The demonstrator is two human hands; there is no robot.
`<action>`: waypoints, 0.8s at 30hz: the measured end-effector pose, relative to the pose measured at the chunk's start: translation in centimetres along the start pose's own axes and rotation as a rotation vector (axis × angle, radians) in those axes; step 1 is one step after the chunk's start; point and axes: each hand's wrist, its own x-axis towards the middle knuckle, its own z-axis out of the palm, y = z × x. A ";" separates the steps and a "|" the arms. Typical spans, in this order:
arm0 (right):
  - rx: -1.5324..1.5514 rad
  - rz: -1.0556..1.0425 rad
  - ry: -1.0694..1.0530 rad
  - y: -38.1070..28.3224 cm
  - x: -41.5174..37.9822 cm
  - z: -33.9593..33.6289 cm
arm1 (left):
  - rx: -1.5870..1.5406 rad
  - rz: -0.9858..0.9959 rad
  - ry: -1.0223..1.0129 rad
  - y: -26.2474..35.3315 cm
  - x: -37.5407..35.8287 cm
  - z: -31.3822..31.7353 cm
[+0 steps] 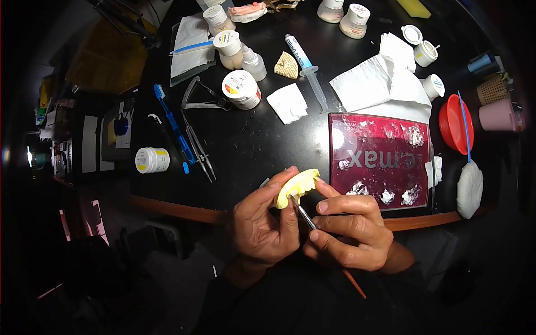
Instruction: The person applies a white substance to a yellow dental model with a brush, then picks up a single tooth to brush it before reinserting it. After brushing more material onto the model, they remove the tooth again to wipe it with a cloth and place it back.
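Near the front edge of the black table, my left hand (259,226) pinches a yellow dental model (296,188) between thumb and fingers. My right hand (354,229) is closed around a thin brush (304,215) with a metal ferrule and a reddish-brown handle that sticks out below the hand. The brush tip meets the lower side of the model, by a pale tooth-like piece. My right index finger reaches up to the model's right end. Just beyond the right hand lies a dark red glass mixing slab (379,181) with several dabs of white paste.
Behind the slab are crumpled white tissues (363,84) and a firing paste syringe (307,70). A red bowl (453,125) and white pad (470,190) sit right. Tweezers (199,148), a blue toothbrush (173,125), calipers (204,100) and several jars (241,89) occupy the left.
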 end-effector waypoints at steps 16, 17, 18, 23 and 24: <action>-0.026 -0.010 -0.009 0.0 0.1 -0.1 | -0.003 0.007 -0.015 0.0 0.1 -0.1; -0.024 -0.008 -0.007 0.0 0.1 0.0 | -0.004 0.006 -0.015 0.0 0.0 -0.1; -0.022 -0.006 -0.004 0.0 0.1 0.0 | -0.004 0.004 -0.016 0.0 0.0 -0.1; -0.028 -0.006 -0.004 0.0 0.0 0.0 | 0.009 0.003 -0.011 0.0 0.0 -0.1; -0.026 -0.009 -0.003 0.1 0.0 0.0 | 0.013 0.004 -0.015 0.0 0.0 -0.1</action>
